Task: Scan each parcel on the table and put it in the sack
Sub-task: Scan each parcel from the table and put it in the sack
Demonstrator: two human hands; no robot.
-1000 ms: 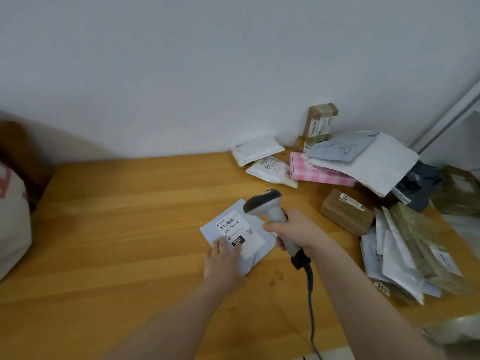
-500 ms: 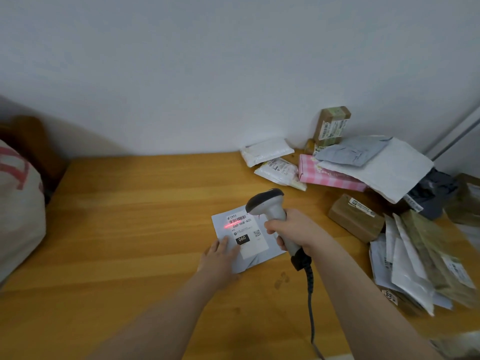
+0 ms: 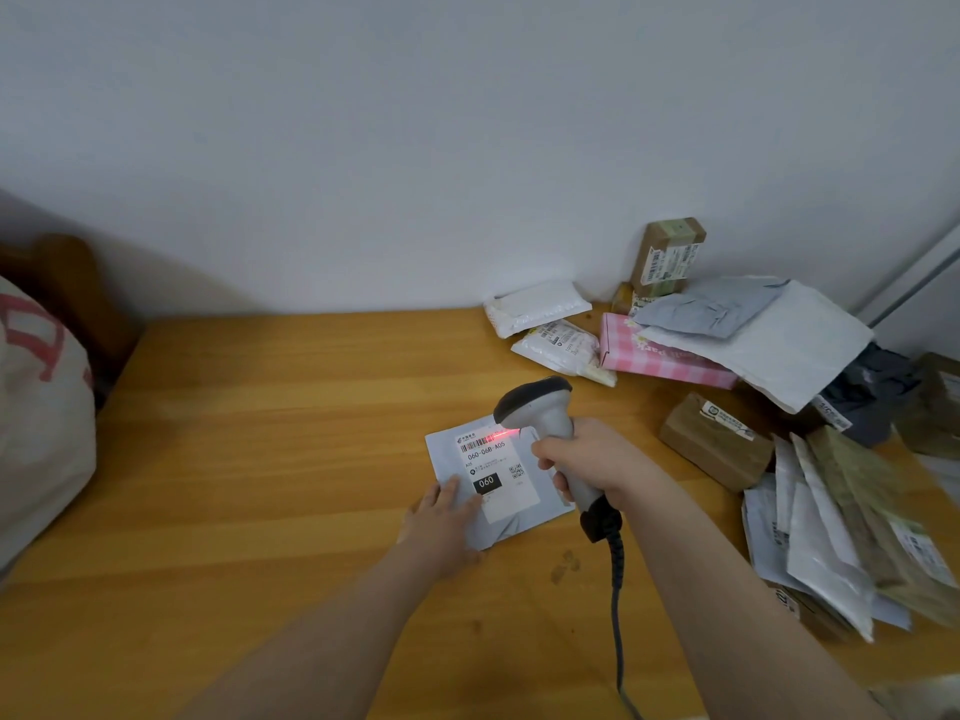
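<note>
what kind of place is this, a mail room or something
Likely a small parcel sorting or pickup room: a heap of labelled parcels on a table, a corded barcode scanner in the right hand aimed at a grey mailer, and a cloth sack at the left.

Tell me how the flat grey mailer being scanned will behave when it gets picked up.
The grey mailer lies thin and flat, so it is probably light and floppy. Its smooth film may slide on the wooden table; the left hand presses flat on it, perhaps to steady it.
</note>
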